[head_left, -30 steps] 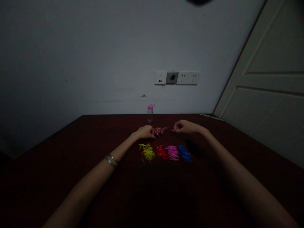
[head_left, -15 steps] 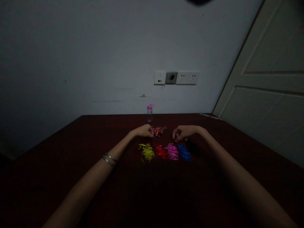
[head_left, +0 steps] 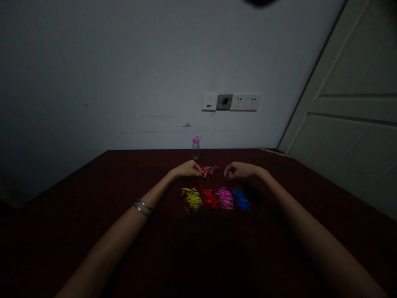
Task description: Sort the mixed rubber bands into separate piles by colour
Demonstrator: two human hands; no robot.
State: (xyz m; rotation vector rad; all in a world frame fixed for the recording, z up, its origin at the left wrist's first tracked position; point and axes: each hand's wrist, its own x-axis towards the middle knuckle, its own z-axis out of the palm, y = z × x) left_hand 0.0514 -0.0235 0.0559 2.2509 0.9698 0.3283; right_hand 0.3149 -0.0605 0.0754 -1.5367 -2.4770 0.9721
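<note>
A mixed pile of small coloured rubber bands (head_left: 208,171) lies on the dark red table. My left hand (head_left: 188,169) is at the pile's left edge with its fingers curled in a pinch; whatever may be between them is hidden. To the right of the pile, apart from it, my right hand (head_left: 238,170) hovers with fingers bent and drawn together; I cannot make out anything in them. Nearer to me, sorted heaps lie in a row: yellow bands (head_left: 194,199), red bands (head_left: 211,199), pink bands (head_left: 226,198) and blue bands (head_left: 241,200).
A clear bottle with a pink cap (head_left: 196,148) stands behind the mixed pile, close to the wall. Wall sockets (head_left: 245,102) sit above the table. A pale panelled door (head_left: 350,111) is at the right. A dark patch beside the blue heap is too dim to identify.
My right hand has lifted slightly away from the sorted heaps, and its fingers have drawn closer together. The left hand has shifted up a little beside the mixed pile.
</note>
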